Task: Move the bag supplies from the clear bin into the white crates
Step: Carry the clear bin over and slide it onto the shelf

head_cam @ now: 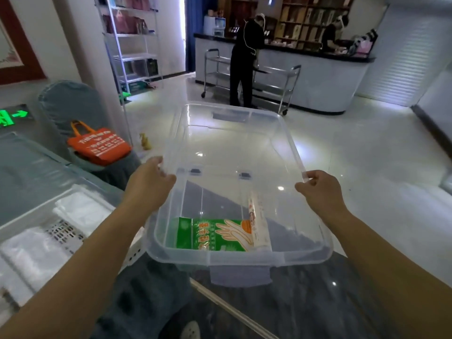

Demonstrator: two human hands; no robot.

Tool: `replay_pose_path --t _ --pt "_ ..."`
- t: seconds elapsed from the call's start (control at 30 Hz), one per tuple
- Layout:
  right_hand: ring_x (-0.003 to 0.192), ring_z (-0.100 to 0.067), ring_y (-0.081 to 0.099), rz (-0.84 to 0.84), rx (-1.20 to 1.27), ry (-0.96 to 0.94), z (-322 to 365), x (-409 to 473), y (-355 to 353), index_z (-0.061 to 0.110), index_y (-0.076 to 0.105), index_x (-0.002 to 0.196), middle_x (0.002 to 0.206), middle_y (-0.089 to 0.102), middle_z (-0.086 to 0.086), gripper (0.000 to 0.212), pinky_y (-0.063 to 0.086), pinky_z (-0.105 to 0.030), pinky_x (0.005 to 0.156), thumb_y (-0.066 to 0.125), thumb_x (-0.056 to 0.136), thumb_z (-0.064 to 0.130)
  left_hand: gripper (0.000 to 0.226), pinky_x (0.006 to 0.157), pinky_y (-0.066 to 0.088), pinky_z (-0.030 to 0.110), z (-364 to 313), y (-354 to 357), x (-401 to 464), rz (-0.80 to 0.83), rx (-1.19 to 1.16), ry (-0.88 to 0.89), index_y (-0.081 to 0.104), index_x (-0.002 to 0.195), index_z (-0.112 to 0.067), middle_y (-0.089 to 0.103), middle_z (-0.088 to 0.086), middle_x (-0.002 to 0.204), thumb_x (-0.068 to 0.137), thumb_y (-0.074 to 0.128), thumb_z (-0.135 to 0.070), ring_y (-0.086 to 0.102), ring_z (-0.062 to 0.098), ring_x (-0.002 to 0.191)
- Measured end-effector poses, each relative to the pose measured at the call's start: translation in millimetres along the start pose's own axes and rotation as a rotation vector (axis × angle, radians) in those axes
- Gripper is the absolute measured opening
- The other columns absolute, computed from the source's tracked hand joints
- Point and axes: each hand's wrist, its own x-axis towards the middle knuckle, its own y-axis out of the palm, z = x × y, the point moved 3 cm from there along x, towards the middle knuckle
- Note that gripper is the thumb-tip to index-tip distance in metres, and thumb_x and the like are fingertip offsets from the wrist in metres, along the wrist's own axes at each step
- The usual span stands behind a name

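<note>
You hold the clear bin [234, 152] off the floor with both hands, gripping its long side rims. Your left hand [149, 178] has its fingers [159, 162] curled over the left rim, and your right hand [318, 189] pinches the right rim, fingers [308, 178] closed on the plastic.

The bin's long axis runs away from you, and it looks tilted so the near end hangs lower. What remains inside lies against that near wall: a green pack of gloves [210, 234] flat on the bottom, and a roll of bags [256, 221] just beside it on the right, its long axis pointing away from you.

The white crate [66, 232] sits to your left, on the bench, already holding white bags [34, 255]. Your left hand is the nearer one to it, so the supplies most likely have to travel leftward, whether you tip the bin or free a hand to lift them out.
</note>
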Motion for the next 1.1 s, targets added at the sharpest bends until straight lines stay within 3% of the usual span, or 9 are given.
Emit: replay_pose_path --t 0.17,0.33,0.5,0.6,0.67,0.8,0.93,1.07,1.1 --pt "0.078 -0.019 0.056 -0.01 -0.029 0.015 -10.3 86.9 34.0 0.008 0.058 0.115 0.094 0.061 -0.007 0.034 0.041 -0.027 0.072 0.065 0.083 0.017 0.051 0.047 0.036 0.02 5.3 54.2 81.5 0.04 -0.062 -0.018 0.042 0.132 -0.017 0.052 -0.014 0.071 0.085 0.06 -0.019 0.055 0.008 0.06" --pt "0.08 -0.022 0.057 0.037 -0.059 0.039 -3.5 191.5 90.7 0.007 0.057 0.116 0.098 0.063 -0.011 0.034 0.045 -0.029 0.076 0.063 0.085 0.02 0.05 0.048 0.031 0.016 13.5 97.5 185.1 0.053 -0.091 -0.089 0.043 0.131 -0.017 0.056 -0.007 0.07 0.084 0.06 -0.017 0.053 0.006 0.061" --pt "0.067 -0.017 0.054 0.05 -0.045 0.079 -5.2 286.0 135.9 0.007 0.057 0.116 0.085 0.061 -0.009 0.034 0.042 -0.022 0.062 0.063 0.084 0.016 0.051 0.051 0.034 0.02 17.8 140.5 282.9 0.095 -0.05 -0.121 0.039 0.134 -0.018 0.055 -0.007 0.073 0.086 0.058 -0.019 0.054 0.008 0.066" --pt "0.07 -0.019 0.057 0.064 -0.031 0.107 -15.0 338.7 155.2 0.008 0.058 0.117 0.084 0.061 -0.008 0.035 0.045 -0.028 0.071 0.064 0.083 0.016 0.053 0.063 0.04 0.025 19.7 173.2 332.7 0.127 -0.03 -0.141 0.038 0.135 -0.018 0.056 -0.007 0.08 0.086 0.058 -0.02 0.055 0.012 0.072" --pt "0.067 -0.017 0.055 0.072 -0.022 0.118 -25.1 377.5 169.8 0.007 0.059 0.116 0.079 0.059 -0.005 0.035 0.042 -0.026 0.068 0.064 0.082 0.015 0.053 0.07 0.041 0.027 21.2 198.8 365.3 0.137 -0.008 -0.156 0.039 0.135 -0.017 0.056 -0.004 0.086 0.085 0.057 -0.02 0.054 0.015 0.075" --pt "0.063 -0.012 0.053 0.117 -0.023 0.112 -51.6 466.3 204.2 0.008 0.06 0.112 0.071 0.056 0.001 0.034 0.039 -0.022 0.058 0.066 0.079 0.014 0.049 0.066 0.04 0.027 27.0 257.9 432.2 0.13 0.02 -0.19 0.044 0.13 -0.018 0.057 -0.003 0.084 0.083 0.058 -0.02 0.053 0.012 0.071" --pt "0.061 -0.014 0.053 0.164 0.019 0.107 -75.7 569.1 240.8 0.007 0.062 0.108 0.068 0.054 0.001 0.032 0.039 -0.025 0.06 0.067 0.076 0.012 0.04 0.059 0.04 0.028 24.2 319.5 505.3 0.135 0.06 -0.226 0.048 0.122 -0.019 0.057 -0.003 0.078 0.083 0.057 -0.02 0.052 0.011 0.066" --pt "0.056 -0.012 0.051 0.234 0.048 0.08 -76.0 672.0 273.1 0.008 0.061 0.106 0.065 0.053 0.003 0.031 0.036 -0.022 0.051 0.067 0.076 0.011 0.053 0.068 0.046 0.03 14.6 362.9 571.4 0.114 0.04 -0.327 0.039 0.133 -0.018 0.061 0.006 0.098 0.085 0.059 -0.02 0.06 0.023 0.084" --pt "0.057 -0.012 0.051 0.256 0.05 0.069 -73.1 697.5 281.4 0.008 0.06 0.107 0.067 0.053 0.002 0.032 0.036 -0.022 0.052 0.067 0.076 0.011 0.05 0.065 0.045 0.027 14.0 370.8 587.8 0.094 0.036 -0.343 0.041 0.131 -0.017 0.061 0.005 0.095 0.085 0.06 -0.019 0.06 0.022 0.081"
